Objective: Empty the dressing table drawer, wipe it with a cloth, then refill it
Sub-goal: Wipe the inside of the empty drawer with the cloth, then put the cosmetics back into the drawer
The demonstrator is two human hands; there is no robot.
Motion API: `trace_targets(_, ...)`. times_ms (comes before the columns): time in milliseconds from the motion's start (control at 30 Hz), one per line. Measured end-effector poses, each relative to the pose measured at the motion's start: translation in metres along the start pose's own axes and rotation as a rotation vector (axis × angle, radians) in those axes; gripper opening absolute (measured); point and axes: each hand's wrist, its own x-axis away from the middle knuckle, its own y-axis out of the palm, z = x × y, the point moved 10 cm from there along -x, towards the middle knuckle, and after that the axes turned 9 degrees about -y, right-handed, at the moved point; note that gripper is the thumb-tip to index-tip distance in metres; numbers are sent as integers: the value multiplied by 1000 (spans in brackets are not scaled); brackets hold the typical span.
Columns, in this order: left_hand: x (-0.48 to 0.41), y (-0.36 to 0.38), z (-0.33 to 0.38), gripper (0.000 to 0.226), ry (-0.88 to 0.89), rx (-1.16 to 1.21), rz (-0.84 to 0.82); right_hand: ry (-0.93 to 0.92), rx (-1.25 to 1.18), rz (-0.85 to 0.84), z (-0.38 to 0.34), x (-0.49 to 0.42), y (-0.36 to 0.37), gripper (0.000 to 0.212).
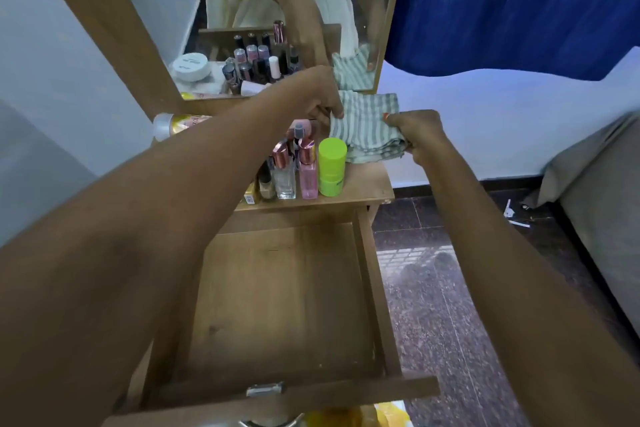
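The wooden drawer [372,288] is pulled out below me, and its visible floor holds nothing. A green-and-white striped cloth [367,125] lies bunched at the back right of the dressing table top [367,184]. My left hand [320,97] pinches the cloth's left edge, and my right hand [415,133] grips its right side. Both hands are above the table top, beyond the drawer. Bottles stand on the table top: a lime-green container [331,166], a pink bottle [308,166], a clear perfume bottle [284,173]. My left forearm hides part of the table's left side.
A mirror [277,10] in a wooden frame stands behind the table and reflects the bottles and cloth. A bottle with a white cap [169,125] lies at the table's left. Blue curtain [519,3] at right, a grey bed [602,204] at far right, dark speckled floor [436,305] between.
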Motion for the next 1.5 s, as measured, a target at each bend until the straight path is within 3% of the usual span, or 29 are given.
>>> trace_targets(167, -23, 3, -5, 11, 10, -219, 43, -11, 101, 7, 17, -12, 11, 20)
trace_targets(300, -25, 2, -9, 15, 40, -373, 119, -62, 141, 6, 22, -11, 12, 38)
trace_targets(400, -23, 3, -8, 39, 61, -497, 169, -125, 174, -23, 18, -10, 16, 42)
trace_targets(533, -17, -2, -4, 33, 91, -553, 237, -200, 243, -23, 13, -9, 18, 48)
trace_targets(700, -3, -20, 6, 29, 179, -434, 325, -317, 332, 14, 2, 4, 14, 46)
trace_targets(867, 22, -41, 6, 24, 249, -372, 419, -484, 376, 77, -25, 30, 5, 29)
trace_targets(1133, 92, -80, -15, 22, 301, -196, 533, -641, 242, 122, -76, 97, 2, 11)
trace_targets(1500, 149, -115, -157, 17, 181, 57, 680, -588, 92, -128, -73, 185, 95, 5)
